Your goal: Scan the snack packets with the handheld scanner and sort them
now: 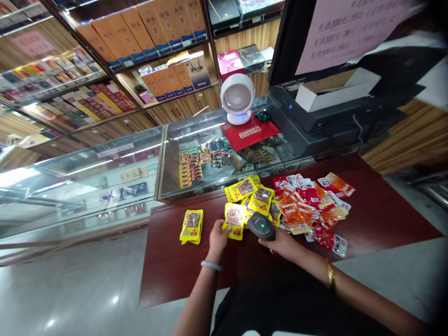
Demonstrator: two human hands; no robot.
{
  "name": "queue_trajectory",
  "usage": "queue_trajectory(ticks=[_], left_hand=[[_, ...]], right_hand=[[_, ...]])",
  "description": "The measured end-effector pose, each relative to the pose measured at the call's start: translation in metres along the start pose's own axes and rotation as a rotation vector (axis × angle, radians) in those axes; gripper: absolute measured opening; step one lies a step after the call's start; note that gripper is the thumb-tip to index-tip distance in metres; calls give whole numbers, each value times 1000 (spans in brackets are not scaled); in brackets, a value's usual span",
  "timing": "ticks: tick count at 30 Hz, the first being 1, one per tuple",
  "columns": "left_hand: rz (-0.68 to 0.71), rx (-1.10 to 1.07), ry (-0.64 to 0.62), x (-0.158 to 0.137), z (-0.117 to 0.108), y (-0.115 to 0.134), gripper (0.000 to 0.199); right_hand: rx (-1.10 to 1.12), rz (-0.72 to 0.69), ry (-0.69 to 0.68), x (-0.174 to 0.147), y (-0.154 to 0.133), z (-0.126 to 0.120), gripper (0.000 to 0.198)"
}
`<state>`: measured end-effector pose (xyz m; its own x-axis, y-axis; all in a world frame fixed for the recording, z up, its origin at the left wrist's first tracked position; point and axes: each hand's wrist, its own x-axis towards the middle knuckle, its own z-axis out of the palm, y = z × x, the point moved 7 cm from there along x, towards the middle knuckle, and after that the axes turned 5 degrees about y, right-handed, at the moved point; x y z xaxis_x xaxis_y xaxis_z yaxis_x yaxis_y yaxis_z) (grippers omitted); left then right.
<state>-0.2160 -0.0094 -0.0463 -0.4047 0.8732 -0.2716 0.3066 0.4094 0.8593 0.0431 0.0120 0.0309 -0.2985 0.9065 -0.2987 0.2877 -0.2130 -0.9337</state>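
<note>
My left hand point(218, 238) pinches a yellow snack packet point(235, 219) with a clear window by its lower left edge. In my right hand point(280, 243) is a dark barcode scanner point(261, 226) with a green light on top, its head pointing toward that packet. Just behind lies a heap of similar yellow packets point(262, 198), some overlapping. A small stack of yellow packets point(192, 226) sits apart on the left. Right of the scanner spreads a pile of red and orange snack packets point(301, 205). My right fingers are partly hidden by the scanner.
The dark red tabletop point(175, 270) abuts a glass display case point(210, 177). On the glass stand a white fan point(238, 99), a red mat point(248, 133) and a mouse point(262, 115). At right are a black monitor point(294, 37) and an open white box point(336, 95). Shelves of boxes line the back.
</note>
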Motion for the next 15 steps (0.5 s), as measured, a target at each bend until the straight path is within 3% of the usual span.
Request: queue_trajectory(ticks=[3, 5, 7, 8, 10, 13, 15], left_hand=[[-76, 84, 118, 3, -50, -22, 28], [-179, 298, 223, 5, -89, -33, 31], [-189, 593, 390, 6, -121, -24, 42], [-146, 708, 451, 7, -126, -13, 47], [4, 806, 454, 12, -108, 14, 48], [191, 674, 171, 25, -33, 44, 35], [188, 571, 44, 34, 13, 55, 34]], right_hand=[[21, -5, -37, -5, 4, 5, 49], [39, 0, -68, -8, 8, 8, 51], [51, 5, -84, -10, 11, 9, 52], [52, 6, -83, -11, 12, 9, 52], [52, 2, -62, -11, 14, 8, 53], [54, -5, -51, -11, 17, 7, 53], [42, -11, -64, -11, 19, 8, 53]])
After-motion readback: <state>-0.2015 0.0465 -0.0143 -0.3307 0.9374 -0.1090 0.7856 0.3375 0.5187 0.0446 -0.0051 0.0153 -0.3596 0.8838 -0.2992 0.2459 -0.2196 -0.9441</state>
